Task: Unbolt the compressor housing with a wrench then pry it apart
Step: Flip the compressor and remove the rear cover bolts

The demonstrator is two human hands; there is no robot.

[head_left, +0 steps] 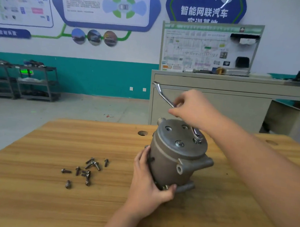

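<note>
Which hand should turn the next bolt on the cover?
Right hand: it already grips the wrench, whose end sits on a cover bolt. The left hand is busy steadying the housing.

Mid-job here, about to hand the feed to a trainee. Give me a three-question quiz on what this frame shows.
1. True or false: the wrench is lying on the table beside the loose bolts.
2. Which hand steadies the compressor housing? A) left hand B) right hand C) neither
3. Fill in: the lower wrench end sits on a bolt at the ____ side of the housing's top face, as the camera sees it.

Key
1. False: the right hand grips it, with its lower end down on the housing top.
2. A: it holds the housing's left side and base.
3. Right.
</note>
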